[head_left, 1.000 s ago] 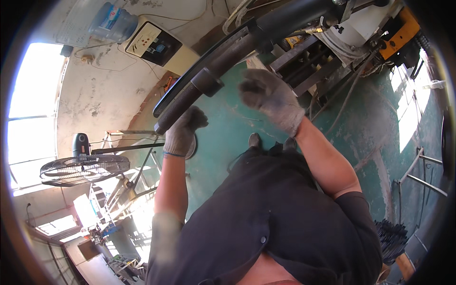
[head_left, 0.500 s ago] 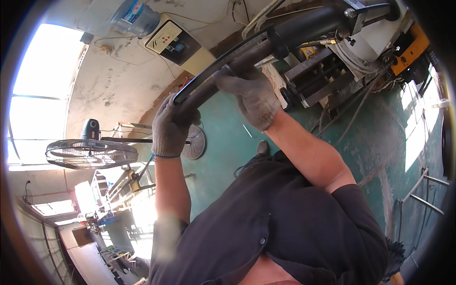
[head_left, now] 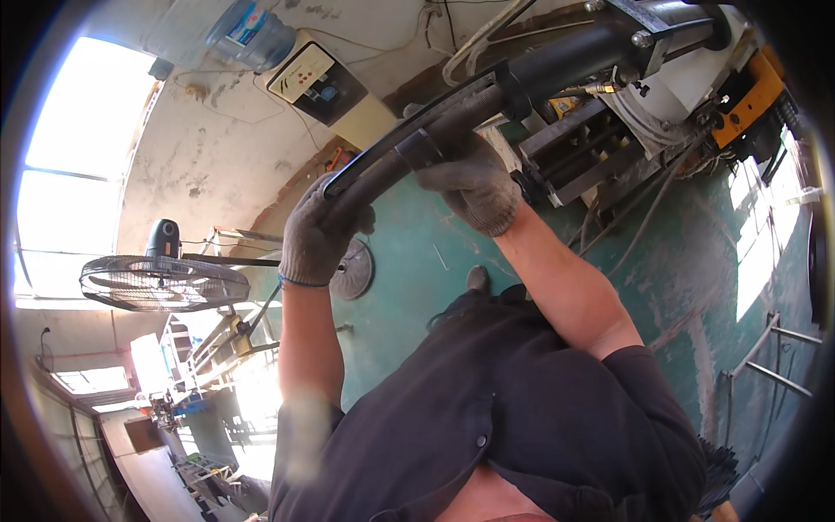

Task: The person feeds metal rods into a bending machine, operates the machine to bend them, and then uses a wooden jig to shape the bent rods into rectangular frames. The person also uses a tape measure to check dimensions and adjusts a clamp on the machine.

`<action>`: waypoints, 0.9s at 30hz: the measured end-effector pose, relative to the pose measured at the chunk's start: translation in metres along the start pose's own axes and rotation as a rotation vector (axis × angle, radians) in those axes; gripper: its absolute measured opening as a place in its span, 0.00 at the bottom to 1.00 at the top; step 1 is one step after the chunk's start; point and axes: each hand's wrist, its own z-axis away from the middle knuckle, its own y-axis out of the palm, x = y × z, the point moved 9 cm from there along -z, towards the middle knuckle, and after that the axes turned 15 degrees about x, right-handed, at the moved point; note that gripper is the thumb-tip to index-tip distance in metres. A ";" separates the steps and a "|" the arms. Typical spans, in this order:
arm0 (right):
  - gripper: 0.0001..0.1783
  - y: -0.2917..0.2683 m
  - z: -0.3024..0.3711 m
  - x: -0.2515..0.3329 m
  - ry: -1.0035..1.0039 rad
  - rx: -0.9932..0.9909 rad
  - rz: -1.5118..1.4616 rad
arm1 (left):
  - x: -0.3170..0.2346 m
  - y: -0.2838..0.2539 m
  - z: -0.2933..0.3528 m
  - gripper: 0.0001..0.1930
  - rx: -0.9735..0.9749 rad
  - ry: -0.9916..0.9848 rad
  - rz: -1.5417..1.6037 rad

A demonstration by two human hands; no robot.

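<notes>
Both of my hands wear grey knitted work gloves. A long dark metal pipe [head_left: 377, 181] slants up to the right, a flat dark bar [head_left: 409, 124] running along its upper side. My left hand [head_left: 320, 230] is wrapped round the pipe's lower left end. Farther up, my right hand [head_left: 474, 181] grips the pipe from below, close to a raised ring; part of its fingers is hidden behind the metal. The pipe's upper end meets a thick black cylinder [head_left: 565, 65], which a metal clamp [head_left: 648, 36] surrounds at the far right.
A machine with a yellow-orange part [head_left: 746, 103], cables and steel blocks stands at right. Against the wall are a water dispenser [head_left: 317, 83] with a blue bottle [head_left: 252, 35]. At left stands a fan [head_left: 165, 280] beside a round base [head_left: 352, 271]; a metal frame [head_left: 774, 357] is at lower right.
My right hand has shifted slightly right and down along the pipe, uncovering the raised ring. My left hand keeps its hold on the lower end.
</notes>
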 end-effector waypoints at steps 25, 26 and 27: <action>0.45 -0.041 0.014 -0.027 -0.434 -0.138 -0.179 | 0.194 -0.122 0.060 0.16 0.087 -0.545 0.223; 0.42 -0.051 0.015 -0.034 -0.409 -0.196 -0.197 | 0.209 -0.127 0.069 0.16 0.055 -0.559 0.201; 0.39 -0.063 0.013 -0.041 -0.383 -0.246 -0.223 | 0.222 -0.137 0.080 0.16 0.021 -0.578 0.166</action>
